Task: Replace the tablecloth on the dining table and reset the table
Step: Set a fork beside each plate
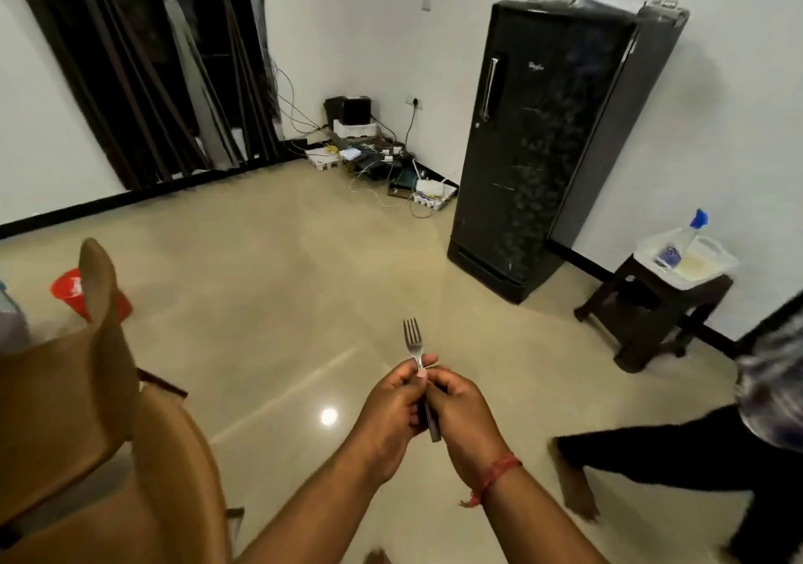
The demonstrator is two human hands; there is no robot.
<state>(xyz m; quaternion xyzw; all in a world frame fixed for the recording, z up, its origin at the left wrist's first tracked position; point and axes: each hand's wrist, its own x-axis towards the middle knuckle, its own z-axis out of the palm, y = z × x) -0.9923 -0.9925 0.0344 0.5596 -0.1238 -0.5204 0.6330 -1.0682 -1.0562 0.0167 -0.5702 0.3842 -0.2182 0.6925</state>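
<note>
A metal fork (413, 340) with a dark handle points up and away from me, above the shiny beige floor. My left hand (391, 407) and my right hand (460, 411) both grip it, fingers curled round the neck and handle, hands touching each other. The right wrist wears a red thread. Neither the dining table nor any tablecloth is in view.
A brown chair (87, 411) stands at my left, a red cup (71, 290) behind it. A black fridge (543, 137) stands ahead right, a dark stool (643, 316) with a plastic container beside it. Another person's leg and bare foot (578, 489) are at right. Cables clutter the far corner.
</note>
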